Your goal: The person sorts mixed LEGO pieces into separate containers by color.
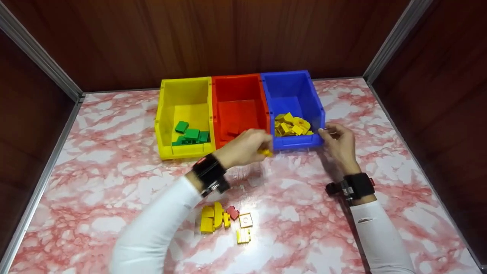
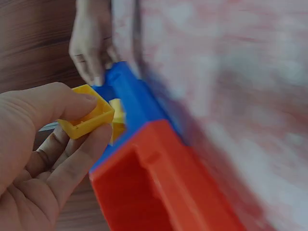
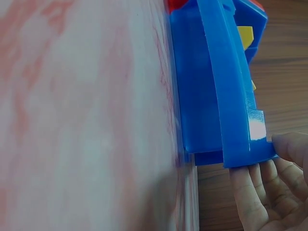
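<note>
My left hand (image 1: 245, 146) pinches a yellow toy brick (image 2: 86, 111) between thumb and fingers, its hollow side partly showing in the left wrist view. It is in front of the red bin (image 1: 240, 89), near the blue bin's front edge. With thumb and fingers my right hand (image 1: 340, 146) grips the front right corner of the blue bin (image 1: 296, 143). Yellow bricks (image 1: 291, 125) are heaped inside that bin. Red bricks (image 1: 234, 131) lie in the red bin, partly hidden behind my left hand.
A yellow bin (image 1: 186, 152) with several green bricks (image 1: 191, 134) stands left of the red bin, joined in a row. Nearer on the marbled table (image 1: 296, 228) lie loose yellow bricks (image 1: 207, 224) and a red brick (image 1: 232, 212). Dark wooden panels (image 1: 228, 38) enclose the table.
</note>
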`<action>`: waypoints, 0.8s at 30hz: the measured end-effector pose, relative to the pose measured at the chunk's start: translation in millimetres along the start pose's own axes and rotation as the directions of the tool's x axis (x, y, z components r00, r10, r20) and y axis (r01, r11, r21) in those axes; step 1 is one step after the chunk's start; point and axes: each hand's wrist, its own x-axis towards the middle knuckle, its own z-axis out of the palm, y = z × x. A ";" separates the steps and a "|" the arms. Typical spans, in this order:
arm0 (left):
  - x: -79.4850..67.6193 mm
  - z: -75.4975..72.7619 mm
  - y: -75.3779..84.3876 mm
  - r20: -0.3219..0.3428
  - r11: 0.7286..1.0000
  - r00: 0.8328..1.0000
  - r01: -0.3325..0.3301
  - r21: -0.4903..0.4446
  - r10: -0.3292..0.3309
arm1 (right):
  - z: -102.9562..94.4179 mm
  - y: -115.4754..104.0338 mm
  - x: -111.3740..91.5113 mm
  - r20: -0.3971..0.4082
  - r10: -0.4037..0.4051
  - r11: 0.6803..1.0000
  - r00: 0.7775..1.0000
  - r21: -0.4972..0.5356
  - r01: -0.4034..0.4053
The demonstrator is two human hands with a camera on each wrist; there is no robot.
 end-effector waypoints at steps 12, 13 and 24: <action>84.4 11.3 14.2 -0.123 0.999 0.992 -0.011 0.048 0.016 | 0.0 0.9 -2.5 -0.016 -0.043 0.999 0.999 -0.012 0.043; 89.4 13.0 13.5 -0.139 0.998 0.990 -0.002 0.061 0.011 | 0.0 1.2 -2.2 -0.022 -0.060 0.998 0.998 -0.032 0.059; 130.3 32.8 3.4 -0.174 0.920 0.983 0.123 0.373 -0.061 | 0.1 2.6 -0.8 -0.021 -0.065 0.997 0.998 -0.054 0.063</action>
